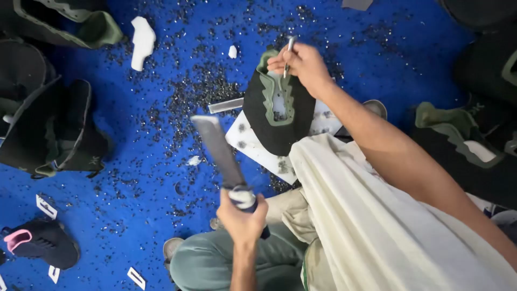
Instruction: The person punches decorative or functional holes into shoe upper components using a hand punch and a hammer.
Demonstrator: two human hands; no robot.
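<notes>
My right hand pinches a thin metal punch upright on the top edge of a black shoe upper with green trim. The upper lies on a white board over my lap, on a blue mat. Nearer to me, my left hand grips the taped handle of a flat metal bar. The bar is raised and points up and left, apart from the upper. A cream cloth covers my right side.
Small black punched scraps litter the blue mat. More black and green uppers lie at left, top left and right. A black and pink piece, a white foam piece, white tags and a metal strip lie around.
</notes>
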